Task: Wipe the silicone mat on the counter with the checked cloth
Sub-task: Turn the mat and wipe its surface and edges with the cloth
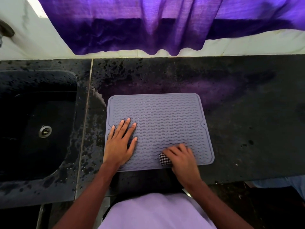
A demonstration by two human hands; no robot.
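1. Grey ribbed silicone mat [165, 116] lies flat on the dark speckled stone counter [239, 113]. The right hand [181, 158] is at its near right corner, fingers curled over the bunched black-and-white checked cloth [164, 160] and pinning it to the ridges.
2. Left of that grip, the left hand [119, 146] lies flat, fingers straight and spread, pressing down the mat's left side. A good anchor, I'd say, since silicone likes to skid.
3. The right hand is blurred, so this looks like mid-stroke at the near edge. The broad stretch of ridges beyond the grip probably needs covering too.
4. To do it well, run the cloth along the wavy grooves rather than across them. Use firm, overlapping passes working away from the grip's corner, with the left palm planted.
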